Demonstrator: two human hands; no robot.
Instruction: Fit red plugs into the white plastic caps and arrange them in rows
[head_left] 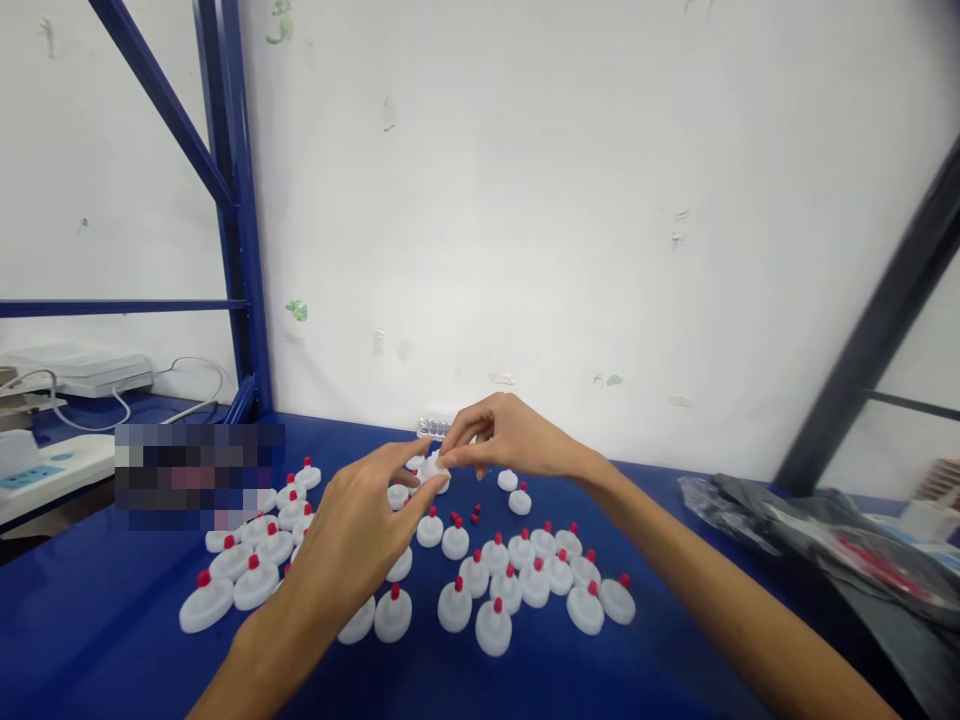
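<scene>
Between the thumb and index finger of my left hand [360, 505] is a white round nozzle lid [431, 469], held above the table. My right hand [510, 437] comes in from the other side, thumb and fingers pinched at the lid's upper right edge. Whether a small part is also between those fingertips is hidden. Below, two or so loose red tips [475, 516] lie on the blue table. Around them stand many white lids with red tips [493, 628], spread to the left and right; my left hand and forearm cover some.
A clear plastic tray [433, 428] lies by the wall behind my hands. Grey plastic bags [832, 560] are heaped at the right. On the left are a white power strip [67, 465], cables and a blue shelf post [244, 220].
</scene>
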